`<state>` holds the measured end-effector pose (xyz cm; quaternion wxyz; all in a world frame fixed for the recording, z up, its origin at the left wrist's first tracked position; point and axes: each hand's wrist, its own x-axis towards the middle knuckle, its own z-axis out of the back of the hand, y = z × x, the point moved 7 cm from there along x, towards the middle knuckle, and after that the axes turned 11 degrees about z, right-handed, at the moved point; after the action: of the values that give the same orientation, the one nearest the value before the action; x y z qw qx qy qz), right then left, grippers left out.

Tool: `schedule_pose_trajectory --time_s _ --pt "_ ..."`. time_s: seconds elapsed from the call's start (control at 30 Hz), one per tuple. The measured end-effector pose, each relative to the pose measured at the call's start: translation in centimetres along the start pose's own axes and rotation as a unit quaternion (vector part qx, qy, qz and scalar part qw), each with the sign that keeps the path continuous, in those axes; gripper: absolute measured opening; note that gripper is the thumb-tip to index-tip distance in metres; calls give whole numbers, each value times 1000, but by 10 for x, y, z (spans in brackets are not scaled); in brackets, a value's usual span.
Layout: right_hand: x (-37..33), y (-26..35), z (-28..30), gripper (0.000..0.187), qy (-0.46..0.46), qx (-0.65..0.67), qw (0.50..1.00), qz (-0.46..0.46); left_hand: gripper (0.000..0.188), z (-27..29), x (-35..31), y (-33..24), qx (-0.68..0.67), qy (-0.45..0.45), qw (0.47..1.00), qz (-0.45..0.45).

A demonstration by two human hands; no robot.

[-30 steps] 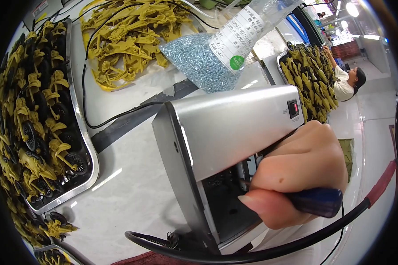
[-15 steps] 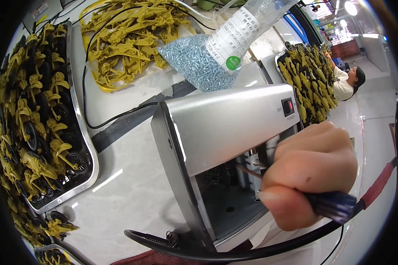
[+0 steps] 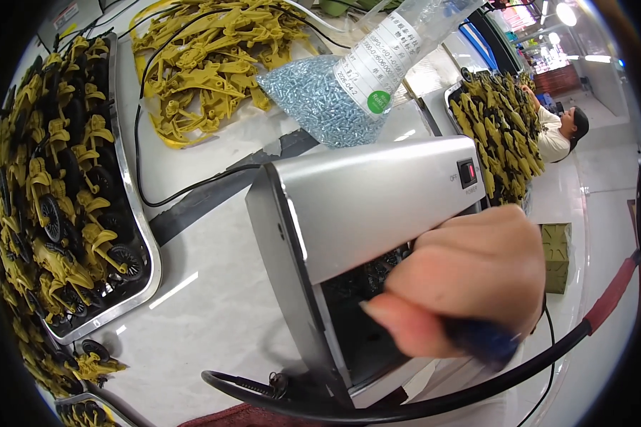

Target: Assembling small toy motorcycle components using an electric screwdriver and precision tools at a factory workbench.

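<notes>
Dark-blue handle [image 3: 483,343] in right hand [image 3: 463,281], fingers clenched round it; shaft and tip hidden. Left hand out of view. Silver machine [image 3: 370,206] just left of fingers, opening partly covered. Work seems midway: wheeled yellow pieces [image 3: 57,263] fill tray [image 3: 154,265] far left of fingers; loose yellow parts [image 3: 214,71] heaped upper left. Since half-second-earlier frame, hand has shifted left, covering more of opening.

The handle [image 3: 484,342] in my right hand [image 3: 463,281] is deep blue. The machine casing [image 3: 370,203] is plain silver, its switch [image 3: 468,173] black with red. Inside the tray's silver edge [image 3: 154,267], mustard-yellow parts [image 3: 65,265] mingle with black wheels [image 3: 124,262]; the white table [image 3: 199,334] bears a dark grey stripe [image 3: 192,215].
</notes>
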<state>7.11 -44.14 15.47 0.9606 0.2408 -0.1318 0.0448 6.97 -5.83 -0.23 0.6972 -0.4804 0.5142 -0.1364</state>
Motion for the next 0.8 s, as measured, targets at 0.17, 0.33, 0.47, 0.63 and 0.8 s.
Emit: schedule_pose_trajectory --time_s 0.17,0.33,0.47,0.63,0.8 --pt "-3 -4 17 11 41 111 991 -56 31 -3 -3 -5 12 -11 1000 -4" --pt "-11 -11 0 13 -85 123 988 31 28 -1 -10 6 2 -22 1000 13" --pt "-26 3 62 56 10 116 981 -154 28 -3 -1 -6 2 1 1000 -16" --pt "-50 -24 80 69 -103 -57 977 -180 24 -2 -3 -3 -6 16 1000 -13" --pt "-34 -21 62 67 37 -60 969 -238 20 0 -4 -1 -2 9 1000 0"
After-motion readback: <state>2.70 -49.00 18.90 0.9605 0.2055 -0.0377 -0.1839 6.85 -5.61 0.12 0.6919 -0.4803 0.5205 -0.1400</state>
